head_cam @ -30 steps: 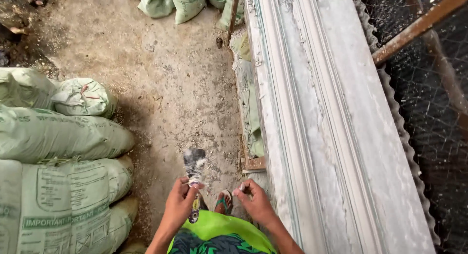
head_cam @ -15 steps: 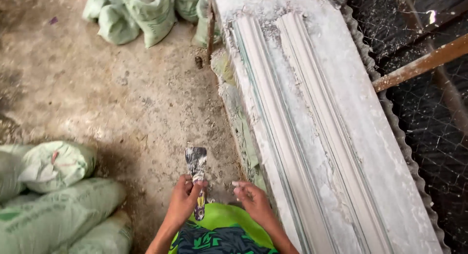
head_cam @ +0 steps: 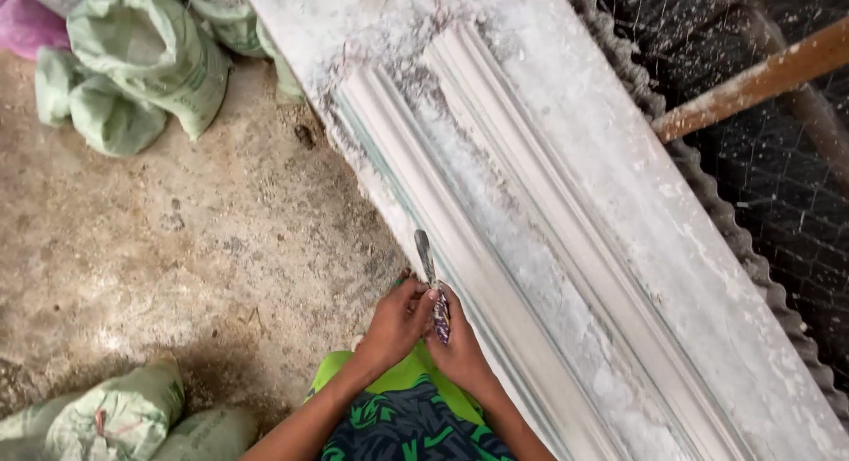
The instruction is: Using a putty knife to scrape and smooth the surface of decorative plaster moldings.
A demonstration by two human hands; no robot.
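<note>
Both my hands close around the handle of a small putty knife (head_cam: 427, 265). My left hand (head_cam: 395, 324) grips it from the left, my right hand (head_cam: 460, 346) from the right. The thin metal blade points away from me and rests against the near edge of a long white plaster moulding (head_cam: 495, 204) with raised ridges. The moulding lies on a white, plaster-crusted bench (head_cam: 654, 240) that runs diagonally from top left to bottom right.
Green woven sacks (head_cam: 150, 63) lie at the top left and more sacks (head_cam: 115, 421) at the bottom left on the dirt floor (head_cam: 177, 249). A wooden pole (head_cam: 752, 80) and wire mesh (head_cam: 787, 187) run along the bench's right side.
My view has swung toward the bench. The knife has moved from over the floor to the moulding's edge, and my right hand has joined my left on its handle.
</note>
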